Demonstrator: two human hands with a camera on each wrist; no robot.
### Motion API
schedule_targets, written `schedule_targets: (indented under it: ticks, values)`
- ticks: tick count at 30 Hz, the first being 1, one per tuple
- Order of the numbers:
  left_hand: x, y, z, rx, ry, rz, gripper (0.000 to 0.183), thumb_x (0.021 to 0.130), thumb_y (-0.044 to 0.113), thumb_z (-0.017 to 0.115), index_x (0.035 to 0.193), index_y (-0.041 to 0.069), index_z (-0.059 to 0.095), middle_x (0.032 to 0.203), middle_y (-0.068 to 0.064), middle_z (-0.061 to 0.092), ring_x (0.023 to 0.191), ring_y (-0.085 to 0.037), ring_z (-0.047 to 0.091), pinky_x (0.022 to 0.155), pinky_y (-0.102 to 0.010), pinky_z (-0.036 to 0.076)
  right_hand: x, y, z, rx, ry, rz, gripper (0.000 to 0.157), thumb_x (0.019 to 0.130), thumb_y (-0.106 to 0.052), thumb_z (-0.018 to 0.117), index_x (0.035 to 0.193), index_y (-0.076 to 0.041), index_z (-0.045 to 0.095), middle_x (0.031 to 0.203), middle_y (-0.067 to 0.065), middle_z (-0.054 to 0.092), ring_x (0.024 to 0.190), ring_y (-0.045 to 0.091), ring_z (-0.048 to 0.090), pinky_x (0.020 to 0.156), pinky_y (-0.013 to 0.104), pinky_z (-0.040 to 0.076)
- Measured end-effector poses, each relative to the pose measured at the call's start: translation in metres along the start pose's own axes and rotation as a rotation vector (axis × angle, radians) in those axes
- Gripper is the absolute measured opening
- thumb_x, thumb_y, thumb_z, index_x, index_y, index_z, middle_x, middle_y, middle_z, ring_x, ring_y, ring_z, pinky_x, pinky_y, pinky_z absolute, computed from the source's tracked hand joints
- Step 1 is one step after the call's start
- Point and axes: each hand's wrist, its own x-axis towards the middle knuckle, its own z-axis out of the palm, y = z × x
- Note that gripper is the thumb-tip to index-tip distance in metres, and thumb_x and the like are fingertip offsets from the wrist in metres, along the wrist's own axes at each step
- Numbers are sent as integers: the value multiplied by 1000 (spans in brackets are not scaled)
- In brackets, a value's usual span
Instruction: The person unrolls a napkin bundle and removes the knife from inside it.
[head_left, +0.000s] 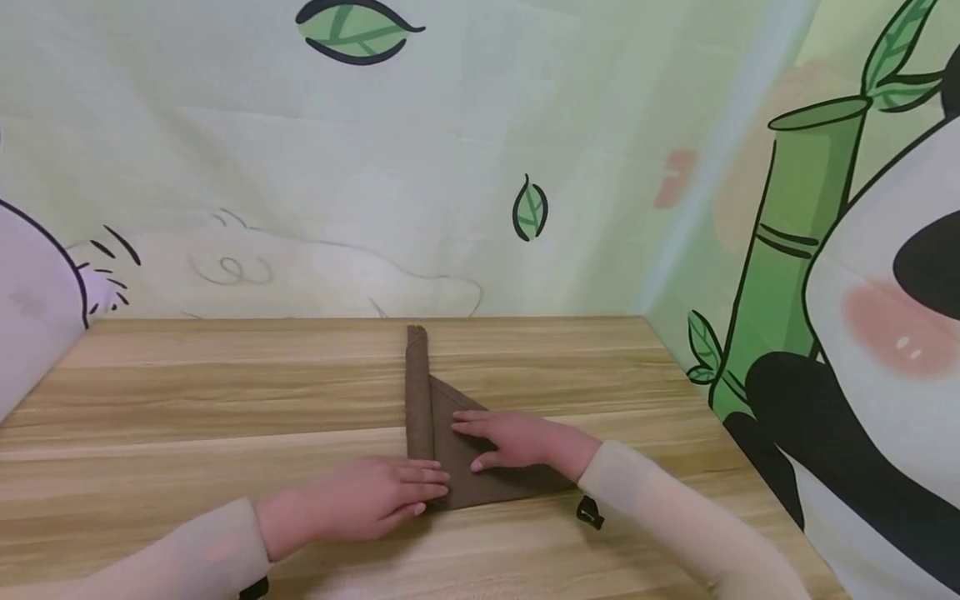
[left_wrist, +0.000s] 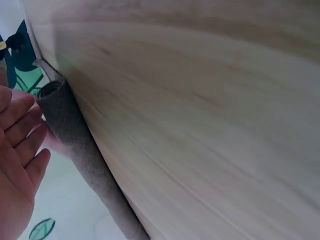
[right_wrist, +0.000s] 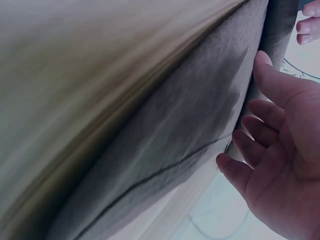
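Observation:
A brown cloth (head_left: 517, 482) lies on the table, its left side wound into a long narrow roll (head_left: 417, 392) and the rest spread flat in a triangle. At the roll's near end is my left hand (head_left: 360, 498), fingers extended across it. My right hand (head_left: 510, 440) is over the flat triangle with its fingers spread and thumb apart. The spiral end of the roll (left_wrist: 75, 135) shows beside the left fingers in the left wrist view. In the right wrist view, a seam line runs across the flat cloth (right_wrist: 165, 135) near the loosely bent right fingers.
The wooden table (head_left: 225, 392) extends around the cloth, its far edge meeting a printed backdrop (head_left: 450, 125) with leaves. On the right stands a panel with a panda and bamboo (head_left: 802, 208). A small black clip (head_left: 590, 512) hangs by the right sleeve.

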Motion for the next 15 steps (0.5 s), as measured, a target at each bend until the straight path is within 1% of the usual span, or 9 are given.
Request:
schedule_targets:
  ticks: [3, 6, 11, 15]
  values:
    - [6, 0, 4, 33, 2, 30, 36, 104, 23, 47, 136, 13, 61, 140, 0, 61, 133, -19, 56, 107, -36, 49, 6, -3, 1, -18, 8, -2, 65, 97, -36, 61, 150, -6, 41, 161, 11, 35, 146, 26, 39, 118, 40, 38]
    - [8, 0, 7, 39, -8, 33, 36, 104, 24, 47, 136, 12, 60, 140, -1, 61, 133, -19, 55, 107, -36, 49, 11, -5, 3, -21, -1, -3, 65, 97, -36, 61, 150, -6, 40, 161, 11, 34, 147, 25, 37, 119, 39, 36]
    - [6, -1, 8, 56, -24, 25, 36, 103, 23, 48, 135, 12, 61, 139, -1, 62, 133, -20, 56, 107, -36, 49, 12, -2, 10, 2, -21, -7, 66, 97, -34, 61, 151, -5, 39, 161, 12, 33, 150, 25, 33, 121, 39, 32]
    - [3, -1, 8, 65, -21, 12, 35, 103, 21, 50, 134, 12, 62, 137, 0, 63, 132, -20, 57, 106, -35, 50, 10, 1, 13, 7, 6, -25, 65, 97, -35, 60, 151, -5, 38, 161, 13, 33, 150, 26, 31, 122, 40, 32]
